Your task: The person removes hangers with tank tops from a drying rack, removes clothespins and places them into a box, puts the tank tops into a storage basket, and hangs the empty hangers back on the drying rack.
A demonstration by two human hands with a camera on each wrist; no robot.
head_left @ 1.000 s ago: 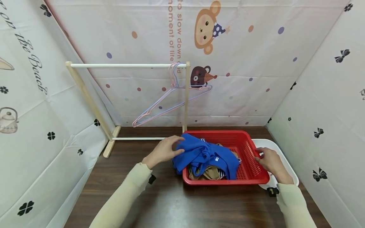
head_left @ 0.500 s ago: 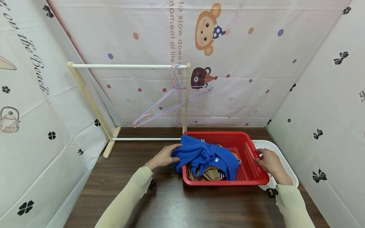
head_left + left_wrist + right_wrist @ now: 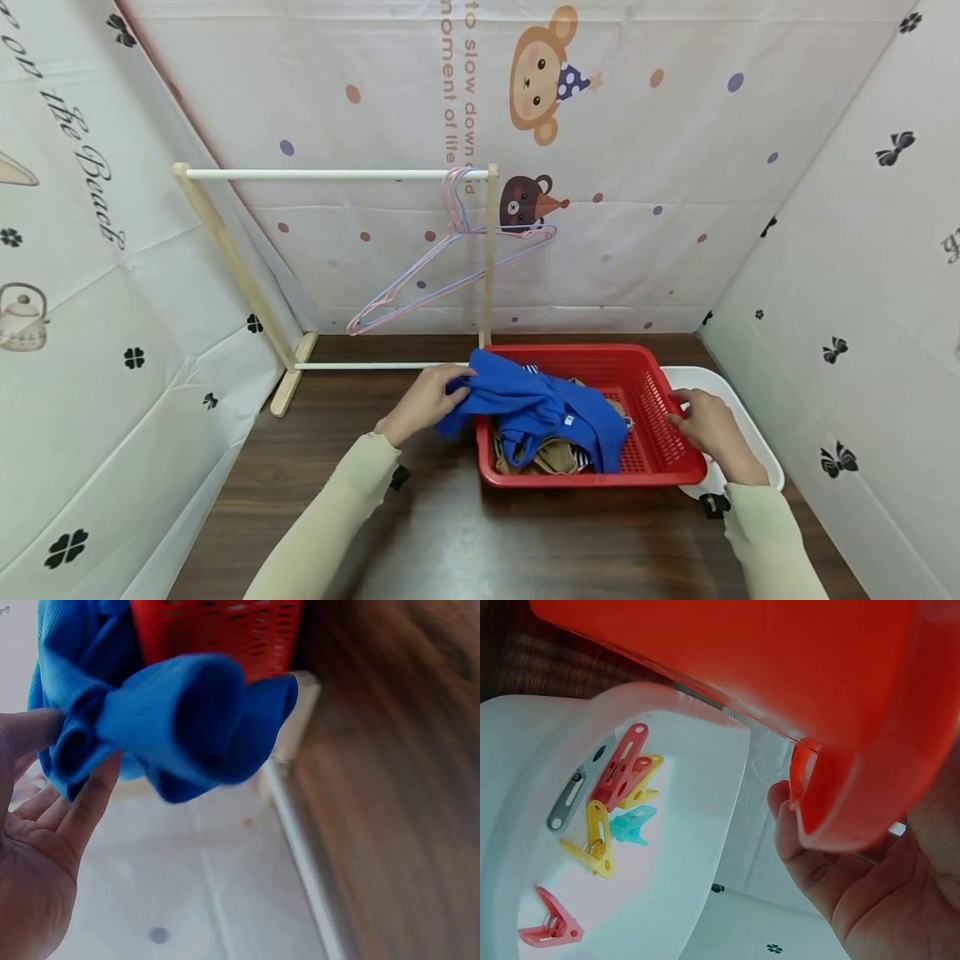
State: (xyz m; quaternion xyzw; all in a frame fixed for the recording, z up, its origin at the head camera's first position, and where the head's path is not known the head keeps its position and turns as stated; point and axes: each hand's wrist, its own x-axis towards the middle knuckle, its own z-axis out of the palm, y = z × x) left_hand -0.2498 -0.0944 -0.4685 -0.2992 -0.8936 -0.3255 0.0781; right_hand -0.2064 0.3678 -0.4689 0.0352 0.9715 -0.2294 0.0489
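My left hand (image 3: 426, 403) pinches a fold of a blue garment (image 3: 558, 408) between thumb and fingers, just past the left rim of a red plastic basket (image 3: 667, 433). In the left wrist view the blue cloth (image 3: 142, 712) hangs bunched from the thumb and fingertips, one part curling open like a tube. The garment lies across the basket, over a tan cloth (image 3: 557, 457) and some striped fabric that is mostly hidden. My right hand (image 3: 712, 427) grips the basket's right end; in the right wrist view its fingers curl at the red rim (image 3: 855, 817).
A white tray (image 3: 757, 433) stands partly under the basket's right side, holding several clothespins (image 3: 622, 769) in different colours. Behind stands a wooden rack with a white bar (image 3: 322, 174), where pink and blue hangers (image 3: 416, 271) hang at its right end. Printed cloth walls enclose the table.
My left hand has come down onto the garment's left end, taken hold of it, and drawn it slightly up and left. The right hand and the basket have barely moved.
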